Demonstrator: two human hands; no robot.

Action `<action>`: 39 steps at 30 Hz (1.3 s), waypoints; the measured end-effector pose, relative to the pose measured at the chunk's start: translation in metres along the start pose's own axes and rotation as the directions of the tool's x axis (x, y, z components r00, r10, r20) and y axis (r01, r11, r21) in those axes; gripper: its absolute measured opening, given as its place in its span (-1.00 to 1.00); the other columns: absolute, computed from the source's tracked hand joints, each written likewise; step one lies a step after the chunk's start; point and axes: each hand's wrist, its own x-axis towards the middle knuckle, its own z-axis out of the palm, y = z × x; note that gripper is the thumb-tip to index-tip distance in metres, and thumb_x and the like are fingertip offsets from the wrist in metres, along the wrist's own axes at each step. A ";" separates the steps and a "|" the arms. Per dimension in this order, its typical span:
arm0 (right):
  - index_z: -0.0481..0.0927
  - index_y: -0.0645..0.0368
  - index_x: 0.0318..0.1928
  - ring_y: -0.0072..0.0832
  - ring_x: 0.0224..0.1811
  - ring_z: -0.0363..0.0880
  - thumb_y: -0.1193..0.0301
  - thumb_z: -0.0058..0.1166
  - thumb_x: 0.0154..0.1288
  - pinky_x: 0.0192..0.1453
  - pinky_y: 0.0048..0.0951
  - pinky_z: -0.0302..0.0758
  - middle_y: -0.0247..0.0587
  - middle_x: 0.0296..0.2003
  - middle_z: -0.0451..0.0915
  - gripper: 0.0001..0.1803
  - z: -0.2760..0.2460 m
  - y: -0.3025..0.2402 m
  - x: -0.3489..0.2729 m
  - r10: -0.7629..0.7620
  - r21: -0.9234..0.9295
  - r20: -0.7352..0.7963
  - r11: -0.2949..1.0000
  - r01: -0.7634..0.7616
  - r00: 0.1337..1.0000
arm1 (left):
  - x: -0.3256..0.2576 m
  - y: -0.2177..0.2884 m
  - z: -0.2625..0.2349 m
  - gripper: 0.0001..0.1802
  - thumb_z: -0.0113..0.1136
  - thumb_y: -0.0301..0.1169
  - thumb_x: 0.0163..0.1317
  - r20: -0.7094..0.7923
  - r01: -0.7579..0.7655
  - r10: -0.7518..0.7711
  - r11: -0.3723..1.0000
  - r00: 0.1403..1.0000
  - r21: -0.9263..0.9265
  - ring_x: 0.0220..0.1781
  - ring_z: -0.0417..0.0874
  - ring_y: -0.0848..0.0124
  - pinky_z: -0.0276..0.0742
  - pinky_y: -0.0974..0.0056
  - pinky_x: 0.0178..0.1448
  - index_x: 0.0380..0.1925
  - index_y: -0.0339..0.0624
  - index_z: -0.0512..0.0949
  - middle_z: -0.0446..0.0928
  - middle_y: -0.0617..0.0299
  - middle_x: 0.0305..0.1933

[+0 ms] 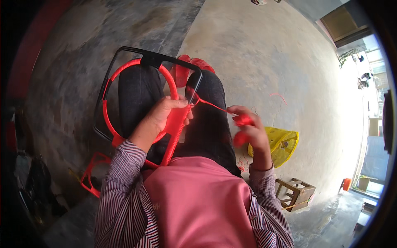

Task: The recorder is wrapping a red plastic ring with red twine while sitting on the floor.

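Observation:
A black rounded frame [124,51] lies across my lap, with a red hoop [108,82] wrapped in red cord inside it. My left hand [163,115] grips the hoop's right side where a band of red weaving [175,132] runs down. A taut red cord [213,105] leads from the frame to my right hand [250,130], which is closed on a bundle of red cord [242,122] to the right of my knee.
I sit over a grey concrete floor. A yellow plastic bag [285,144] lies by my right hand. A small wooden stool [295,192] stands lower right. Another red frame piece [92,173] lies on the floor lower left. Loose red cord [279,97] is on the floor.

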 end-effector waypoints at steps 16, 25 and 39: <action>0.49 0.14 0.00 -0.41 -0.34 0.58 0.30 -0.02 0.38 -0.02 -0.39 0.49 -0.25 -0.37 0.56 -0.73 -0.002 0.036 -0.008 0.552 0.792 -0.393 0.610 -0.034 0.735 | 0.002 -0.002 -0.004 -0.79 0.12 -0.39 0.16 -0.058 -0.047 0.046 0.999 0.997 -0.015 -0.41 0.65 0.24 0.64 0.19 -0.33 -0.20 -0.18 0.45 0.59 -0.03 -0.30; 0.61 0.21 -0.18 -0.44 -0.24 0.64 0.25 0.24 0.21 -0.18 -0.38 0.52 -0.20 -0.31 0.65 -0.70 0.043 0.011 0.101 0.038 -0.386 0.072 0.923 -0.007 0.997 | 0.005 -0.019 0.012 -0.14 0.06 -0.41 0.10 -0.097 -0.605 0.616 0.787 0.782 0.119 0.33 0.33 0.28 0.28 0.16 0.35 0.44 -0.17 0.01 0.17 0.11 0.43; 0.67 0.17 -0.18 -0.22 -0.08 0.54 0.20 0.35 0.02 -0.04 -0.26 0.52 -0.17 -0.21 0.58 -0.61 0.053 0.035 0.060 -0.241 -0.770 0.031 0.613 0.177 0.970 | 0.011 -0.021 -0.010 -0.57 0.00 -0.29 0.28 0.085 -0.254 0.279 0.940 0.956 -0.228 0.11 0.55 0.33 0.44 0.20 0.21 0.13 -0.20 0.42 0.53 0.13 0.08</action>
